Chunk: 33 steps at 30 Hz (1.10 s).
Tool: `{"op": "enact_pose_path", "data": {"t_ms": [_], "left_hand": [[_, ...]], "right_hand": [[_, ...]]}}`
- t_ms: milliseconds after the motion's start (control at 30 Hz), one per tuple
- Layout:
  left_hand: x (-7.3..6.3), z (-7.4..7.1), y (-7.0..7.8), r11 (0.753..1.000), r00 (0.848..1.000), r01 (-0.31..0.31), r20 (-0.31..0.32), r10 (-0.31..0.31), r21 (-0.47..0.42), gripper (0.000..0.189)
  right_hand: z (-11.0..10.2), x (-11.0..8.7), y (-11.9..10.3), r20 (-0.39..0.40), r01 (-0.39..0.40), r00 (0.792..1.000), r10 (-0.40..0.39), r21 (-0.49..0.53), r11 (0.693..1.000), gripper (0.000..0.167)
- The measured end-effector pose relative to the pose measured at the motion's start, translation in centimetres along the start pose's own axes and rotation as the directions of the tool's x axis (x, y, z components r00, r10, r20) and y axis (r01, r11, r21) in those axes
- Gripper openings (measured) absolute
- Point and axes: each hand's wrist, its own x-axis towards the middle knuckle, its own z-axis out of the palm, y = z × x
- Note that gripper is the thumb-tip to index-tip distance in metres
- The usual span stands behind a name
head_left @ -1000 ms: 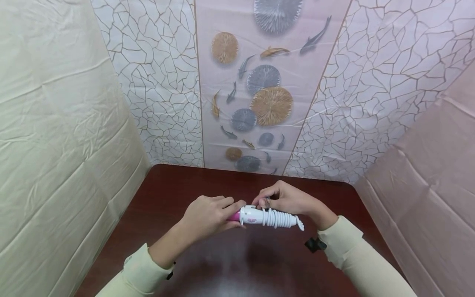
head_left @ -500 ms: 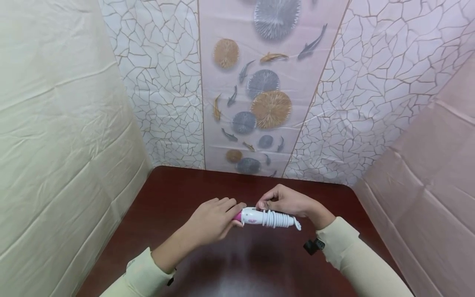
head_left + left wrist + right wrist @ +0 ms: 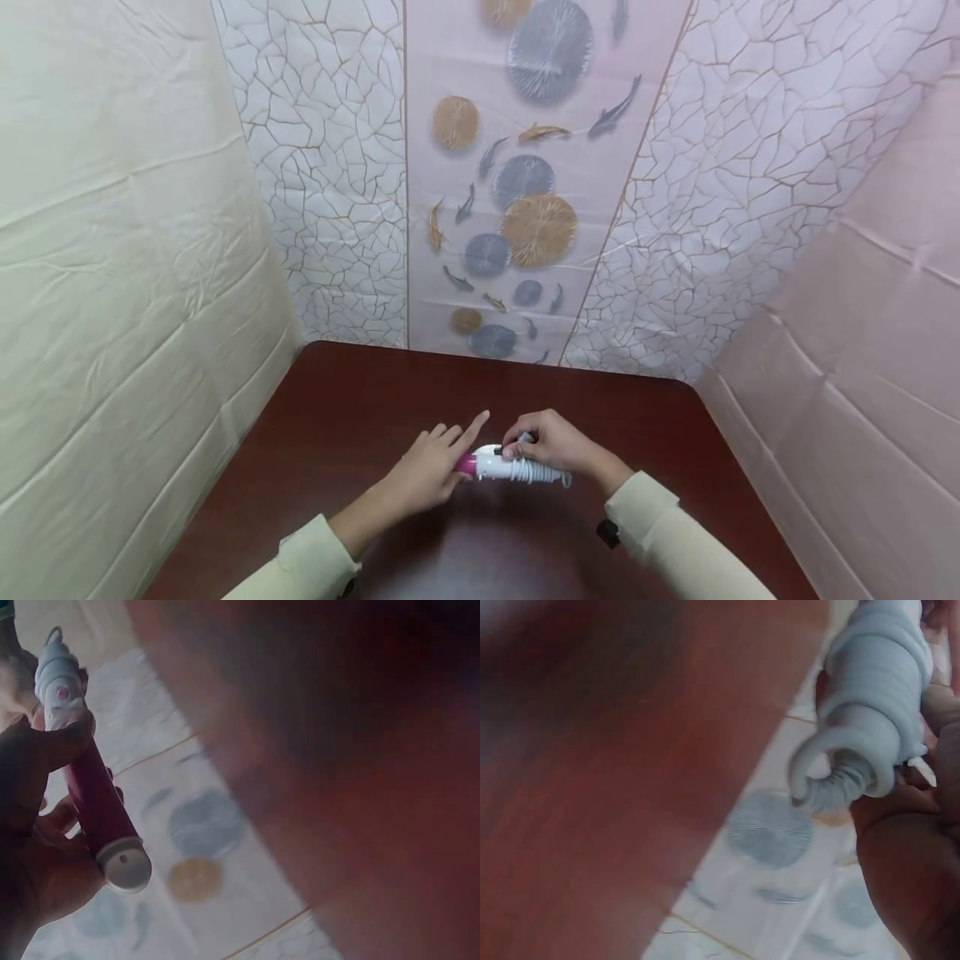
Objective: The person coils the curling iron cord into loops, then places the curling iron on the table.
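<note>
A curling iron is held level over the table, its pink barrel [image 3: 467, 464] to the left and its white handle [image 3: 491, 467] to the right. The white cord [image 3: 534, 472] is wound in several turns around the handle. My left hand [image 3: 427, 471] grips the barrel, index finger stretched out past it. In the left wrist view, a white end cap [image 3: 126, 866] with a small hole tips the barrel. My right hand [image 3: 558, 442] pinches the cord's grey plug [image 3: 527, 437] at the handle's far side; fingers partly hide it. A cord loop [image 3: 840, 772] hangs at the handle's end.
The dark red-brown table [image 3: 360, 387] lies under both hands. Cream cloth [image 3: 135, 275] hangs along the left side, and a pinkish cloth [image 3: 847, 358] along the right. A patterned sheet [image 3: 480, 175] with fish and round shapes stands behind the table's back edge.
Both hands and the curling iron have moved lower and slightly left in the head view. The left index finger has lifted off the iron and straightened. The right hand's fingers stay at the handle.
</note>
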Motion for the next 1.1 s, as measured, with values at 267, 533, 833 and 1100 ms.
{"op": "enact_pose_path", "data": {"t_ms": [267, 533, 833, 1100], "left_hand": [[-0.4, 4.4, -0.1, 0.985, 0.989, 0.123, 0.093, -0.113, -0.118, 0.115], [-0.7, 5.9, 0.0, 0.967, 0.969, 0.179, 0.204, -0.141, -0.179, 0.115], [-1.1, 7.4, 0.0, 0.956, 0.948, 0.206, 0.286, -0.142, -0.208, 0.116], [-0.6, 7.4, -0.5, 0.955, 0.946, 0.191, 0.304, -0.116, -0.229, 0.107]], "right_hand": [[3.2, -0.5, 3.2, -0.012, 0.064, 0.998, -0.065, -0.045, 0.997, 0.02], [5.3, -0.9, 4.6, 0.023, 0.066, 0.998, -0.065, -0.072, 0.995, 0.025], [6.5, -1.4, 5.5, 0.081, 0.078, 0.994, -0.072, -0.075, 0.994, 0.024], [5.6, -1.4, 5.3, 0.097, 0.112, 0.99, -0.098, -0.148, 0.983, 0.024]]}}
